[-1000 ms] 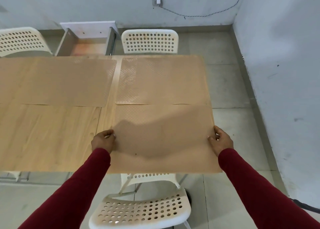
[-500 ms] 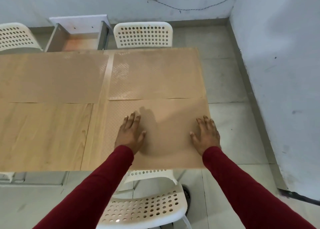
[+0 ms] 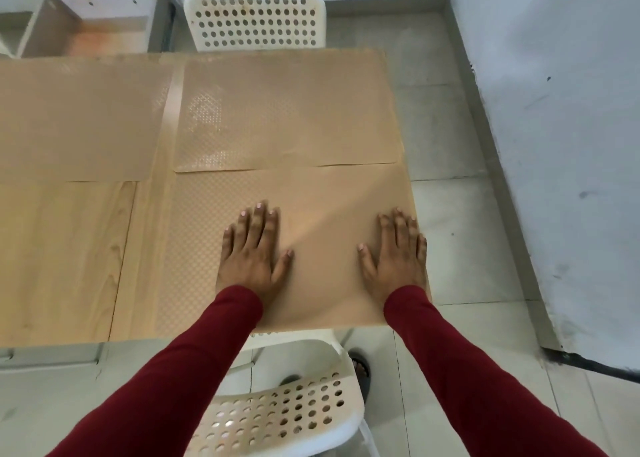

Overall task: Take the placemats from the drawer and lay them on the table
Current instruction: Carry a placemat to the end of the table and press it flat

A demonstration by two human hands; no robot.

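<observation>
Pressing the near-right placemat flat on the bench — left hand and right hand, fingers straight, gripping nothing; three mats laid, near-left spot bare.

Soft, even daylight fills the scene. Glare glints off the embossed tan plastic placemat at the far right of the pale wooden counter. Wide-angle distortion bends the edges; the picture is slightly soft throughout.
</observation>
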